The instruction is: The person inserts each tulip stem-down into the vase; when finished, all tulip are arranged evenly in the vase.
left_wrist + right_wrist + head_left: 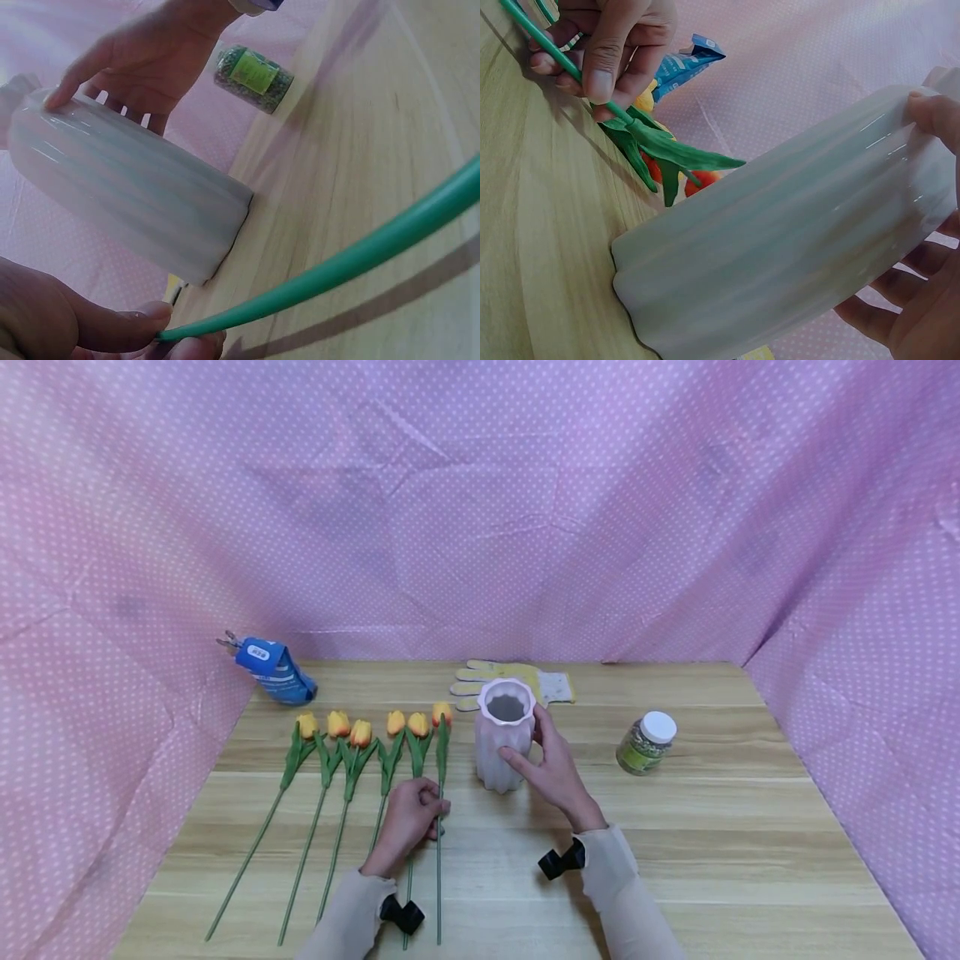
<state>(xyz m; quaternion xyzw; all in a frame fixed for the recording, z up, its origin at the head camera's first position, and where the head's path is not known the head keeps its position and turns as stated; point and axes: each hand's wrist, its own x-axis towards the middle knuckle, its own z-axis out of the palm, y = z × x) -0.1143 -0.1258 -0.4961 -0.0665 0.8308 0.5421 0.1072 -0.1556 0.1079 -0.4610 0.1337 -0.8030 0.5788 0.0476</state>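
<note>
My left hand (408,817) pinches the green stem of the rightmost artificial tulip (442,752), between thumb and fingers. That tulip has a yellow-orange bloom and long leaves. To its right, a pale pinkish-white fluted vase (495,762) with a scalloped rim stands upright on the table. My right hand (555,767) holds the vase from its right side, thumb on the front and fingers around the back. In the right wrist view the pinched green stem (544,45) runs beneath the left thumb, and the vase (780,225) fills the foreground.
Several more tulips (360,735) lie side by side left of the vase. Behind it is a yellow and white work glove (555,687). A white-lidded jar of small granules (645,745) stands to the right. A blue bag (277,672) sits at the wooden table's (720,860) back left corner.
</note>
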